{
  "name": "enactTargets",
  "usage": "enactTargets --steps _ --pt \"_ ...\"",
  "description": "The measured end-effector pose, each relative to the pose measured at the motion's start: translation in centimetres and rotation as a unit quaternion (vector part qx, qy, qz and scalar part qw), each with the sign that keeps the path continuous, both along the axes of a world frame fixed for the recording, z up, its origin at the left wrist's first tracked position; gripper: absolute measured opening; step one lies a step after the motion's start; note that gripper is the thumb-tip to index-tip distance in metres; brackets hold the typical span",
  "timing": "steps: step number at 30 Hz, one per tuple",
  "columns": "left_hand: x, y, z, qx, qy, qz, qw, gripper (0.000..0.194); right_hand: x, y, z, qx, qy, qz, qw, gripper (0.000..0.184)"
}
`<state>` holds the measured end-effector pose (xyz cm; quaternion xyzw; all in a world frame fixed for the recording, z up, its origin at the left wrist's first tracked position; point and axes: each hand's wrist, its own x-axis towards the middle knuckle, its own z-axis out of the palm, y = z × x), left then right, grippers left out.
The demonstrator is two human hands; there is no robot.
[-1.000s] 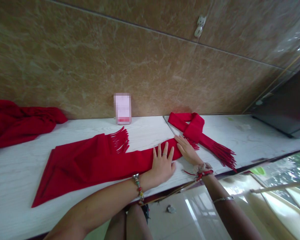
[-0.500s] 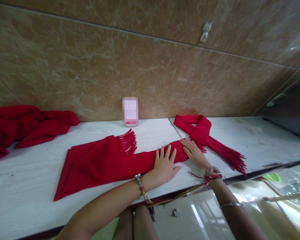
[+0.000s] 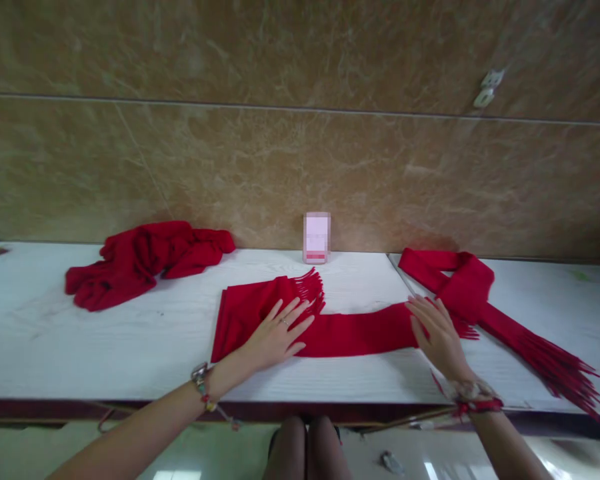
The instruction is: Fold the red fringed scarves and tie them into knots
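Note:
A red fringed scarf point(image 3: 365, 333) lies flat on the white tabletop, its left part folded over in a wide layer and a narrow strip running to the right. My left hand point(image 3: 277, 333) is over the folded left part, fingers spread, beside the fringe. At the strip's right end is my right hand point(image 3: 437, 333), its fingers stretched out over the cloth. Whether either palm presses on the fabric I cannot tell. Touching that end, a second red scarf point(image 3: 465, 290) lies looped, its fringe pointing to the lower right.
A crumpled red cloth point(image 3: 150, 260) lies at the left near the wall. Against the marbled wall point(image 3: 260, 173) leans a small pink-white blurred object point(image 3: 317, 238). The white table point(image 3: 130, 353) ends at a dark front edge, with my knees below it. A small white hook point(image 3: 489, 88) is on the wall.
My left hand has moved left along the scarf, from the narrow strip to the folded part. My right hand stays near the strip's right end. The view has turned and shifted left.

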<state>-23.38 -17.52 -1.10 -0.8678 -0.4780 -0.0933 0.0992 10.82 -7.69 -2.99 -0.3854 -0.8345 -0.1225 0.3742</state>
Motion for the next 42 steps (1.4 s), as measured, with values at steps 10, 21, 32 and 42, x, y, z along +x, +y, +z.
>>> enactTargets --steps 10,21,32,42 --pt "-11.9 -2.0 -2.8 0.005 -0.262 0.207 0.943 0.05 -13.2 -2.7 -1.5 -0.216 -0.199 0.167 0.941 0.044" --pt "-11.2 -1.3 -2.6 -0.066 -0.29 0.22 0.929 0.043 -14.5 -1.0 -0.5 -0.259 -0.16 0.174 0.937 0.039" --pt "-11.2 -0.5 -2.9 -0.031 -0.2 0.307 0.93 0.04 -21.9 1.2 -0.5 -0.295 -0.171 0.263 0.902 0.047" --pt "-11.3 -0.6 -2.5 -0.032 -0.224 0.303 0.926 0.041 -19.2 1.1 0.3 -0.24 -0.095 0.221 0.941 0.048"
